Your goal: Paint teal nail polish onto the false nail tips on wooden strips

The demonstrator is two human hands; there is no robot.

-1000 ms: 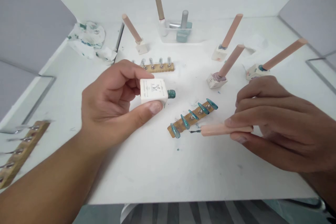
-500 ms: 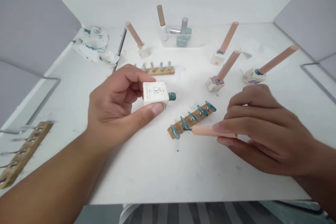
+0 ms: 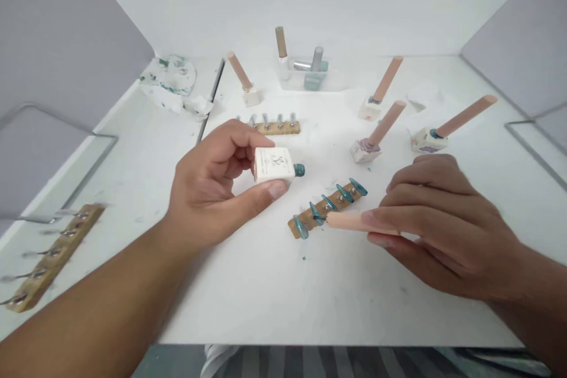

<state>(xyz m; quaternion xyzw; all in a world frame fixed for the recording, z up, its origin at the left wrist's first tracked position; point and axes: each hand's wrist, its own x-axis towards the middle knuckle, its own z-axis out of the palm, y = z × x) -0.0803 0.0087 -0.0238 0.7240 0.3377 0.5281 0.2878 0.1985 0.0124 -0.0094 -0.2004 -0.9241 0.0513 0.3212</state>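
right hand [image 3: 447, 218] has slid its brush cap [image 3: 354, 222] left since a second ago, tip now touching the wooden nail strip [image 3: 328, 205]; left hand [image 3: 212, 189] and bottle sit a bit further right in view.

left hand closed on the white polish bottle [image 3: 274, 165], tilted sideways, teal open neck pointing right, held above the table's [image 3: 266, 283] middle. right hand pinches the pink brush cap between thumb and fingers, brush tip at the second teal nail from the strip's near end. strip lies diagonal at table centre, five teal nails on it. another strip with clear tips [image 3: 277, 125] behind the left hand; a third strip [image 3: 48, 257] at the left edge. capped bottles [image 3: 376, 130] stand toward the right far side, stained tissue [image 3: 170, 80] at far left corner.
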